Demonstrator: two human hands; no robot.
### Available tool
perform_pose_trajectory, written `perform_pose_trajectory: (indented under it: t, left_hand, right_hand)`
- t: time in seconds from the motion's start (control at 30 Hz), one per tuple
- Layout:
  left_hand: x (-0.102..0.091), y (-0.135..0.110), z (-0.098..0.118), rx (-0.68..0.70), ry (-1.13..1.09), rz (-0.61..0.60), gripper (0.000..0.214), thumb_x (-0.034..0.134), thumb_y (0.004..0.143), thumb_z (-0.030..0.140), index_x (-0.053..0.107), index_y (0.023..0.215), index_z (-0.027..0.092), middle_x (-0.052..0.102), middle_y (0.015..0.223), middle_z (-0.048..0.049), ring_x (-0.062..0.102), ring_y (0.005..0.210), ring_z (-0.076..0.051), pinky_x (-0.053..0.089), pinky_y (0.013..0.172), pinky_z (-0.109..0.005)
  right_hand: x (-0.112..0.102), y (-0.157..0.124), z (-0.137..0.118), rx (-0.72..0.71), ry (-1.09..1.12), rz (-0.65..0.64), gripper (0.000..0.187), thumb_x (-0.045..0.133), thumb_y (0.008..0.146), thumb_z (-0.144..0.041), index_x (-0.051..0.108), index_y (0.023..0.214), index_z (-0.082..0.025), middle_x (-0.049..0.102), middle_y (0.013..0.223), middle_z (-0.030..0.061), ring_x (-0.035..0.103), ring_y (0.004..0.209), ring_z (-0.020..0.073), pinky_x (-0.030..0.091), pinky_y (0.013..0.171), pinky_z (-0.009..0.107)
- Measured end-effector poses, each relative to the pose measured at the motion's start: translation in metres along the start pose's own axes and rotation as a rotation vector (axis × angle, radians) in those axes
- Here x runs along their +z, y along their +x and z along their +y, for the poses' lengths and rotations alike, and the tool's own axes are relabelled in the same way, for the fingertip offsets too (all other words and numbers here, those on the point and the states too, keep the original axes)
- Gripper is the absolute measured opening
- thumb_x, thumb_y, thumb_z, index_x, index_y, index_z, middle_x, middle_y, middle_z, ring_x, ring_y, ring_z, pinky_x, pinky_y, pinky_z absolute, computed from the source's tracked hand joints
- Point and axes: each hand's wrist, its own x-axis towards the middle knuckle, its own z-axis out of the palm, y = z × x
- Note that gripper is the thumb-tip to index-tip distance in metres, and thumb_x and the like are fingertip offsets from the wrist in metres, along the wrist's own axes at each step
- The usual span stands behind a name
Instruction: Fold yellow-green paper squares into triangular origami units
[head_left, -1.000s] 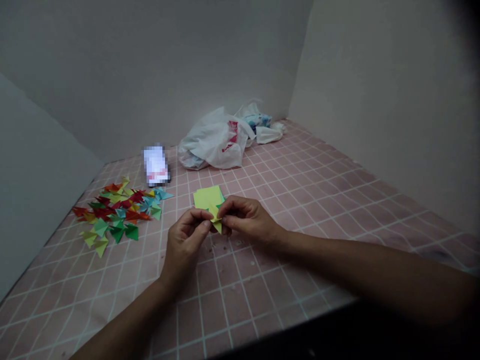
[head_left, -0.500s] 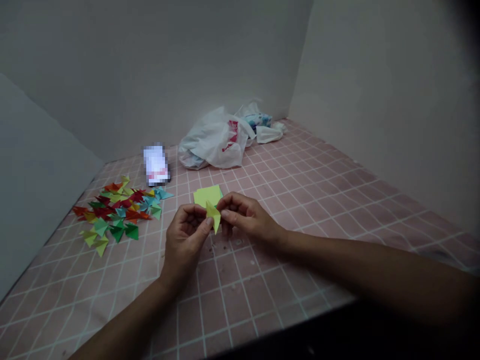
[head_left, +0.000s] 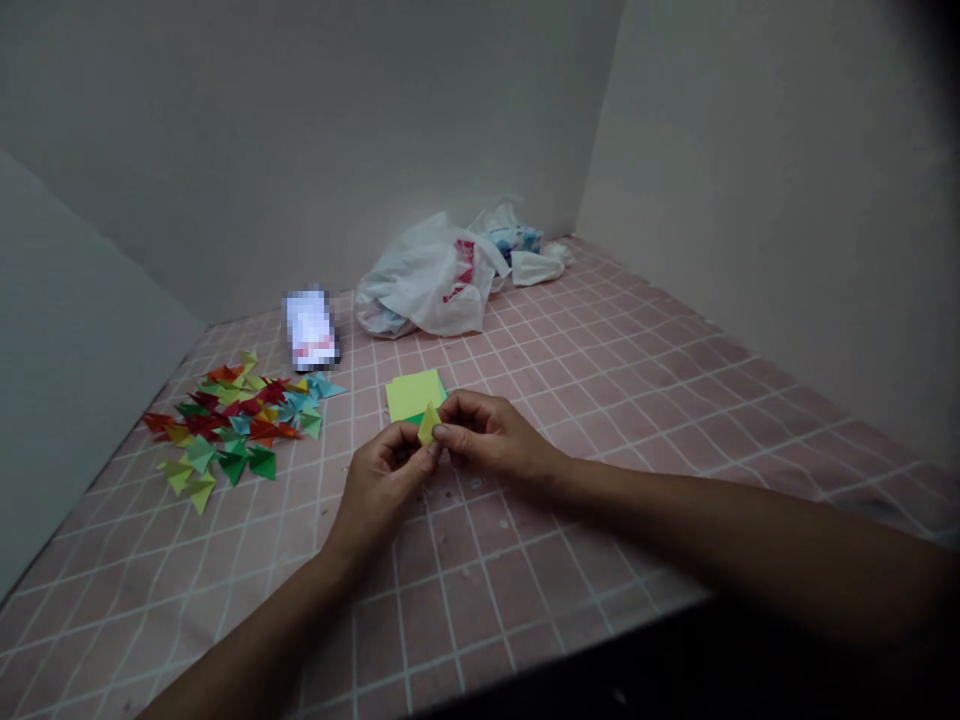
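My left hand (head_left: 386, 480) and my right hand (head_left: 487, 435) meet over the pink tiled tabletop (head_left: 600, 400), both pinching a small folded yellow-green paper piece (head_left: 428, 424). Only its pointed tip shows above my fingertips. Just behind my hands lies a small stack of yellow-green paper squares (head_left: 412, 394), with a darker green sheet peeking out underneath. To the left a pile of several folded paper triangles (head_left: 232, 420) in red, green, yellow and blue is spread on the table.
A crumpled white plastic bag (head_left: 431, 280) with red print lies at the back near the wall corner, with a blue-white packet (head_left: 517, 240) beside it. A blurred white object (head_left: 311, 328) stands at the back left. Grey walls close in on three sides.
The folded piece was turned between my fingers: its point hung downward before, now it points up and is folded smaller. My hands shifted slightly closer together.
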Motion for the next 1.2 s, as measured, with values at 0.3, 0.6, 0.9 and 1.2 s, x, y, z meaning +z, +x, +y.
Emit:
perform_pose_trajectory:
  t: [0.3,0.6,0.9,1.2]
  left_hand:
    - [0.0011,-0.0021,0.0028,-0.089,0.023,-0.138,0.026,0.065,0.085,0.04,0.062,0.075,0.016,0.057,0.067,0.0009,0.048,0.063,-0.011,0.037,0.061,-0.025]
    - [0.0011,0.0002,0.0034,-0.099,-0.064,-0.084,0.028,0.069,0.082,0.04,0.057,0.071,0.017,0.053,0.06,0.0033,0.042,0.055,-0.009,0.032,0.054,-0.023]
    - [0.0012,0.0018,0.0022,-0.076,-0.07,-0.099,0.029,0.066,0.084,0.044,0.064,0.072,0.017,0.057,0.064,0.0002,0.048,0.06,-0.012,0.035,0.058,-0.025]
    - [0.002,-0.0009,0.0039,-0.089,-0.136,-0.077,0.03,0.074,0.077,0.042,0.058,0.068,0.017,0.048,0.058,0.0052,0.036,0.051,-0.008,0.026,0.05,-0.022]
  right_hand:
    - [-0.0047,0.0007,0.0036,-0.013,-0.014,0.105,0.026,0.065,0.084,-0.035,0.051,0.069,-0.018,0.051,0.058,-0.0048,0.044,0.052,0.008,0.032,0.051,0.023]
    - [-0.0057,0.0012,0.0019,0.089,0.181,0.129,0.029,0.065,0.085,-0.036,0.05,0.067,-0.019,0.051,0.048,-0.0058,0.043,0.044,0.007,0.033,0.048,0.023]
    - [-0.0031,-0.001,-0.0009,-0.021,-0.084,0.126,0.027,0.062,0.088,-0.035,0.054,0.068,-0.018,0.05,0.053,-0.0053,0.044,0.048,0.0078,0.034,0.05,0.024]
    - [-0.0019,-0.0046,0.0005,0.045,0.152,0.083,0.026,0.065,0.087,-0.035,0.056,0.069,-0.018,0.054,0.052,-0.0048,0.047,0.048,0.0078,0.037,0.052,0.023]
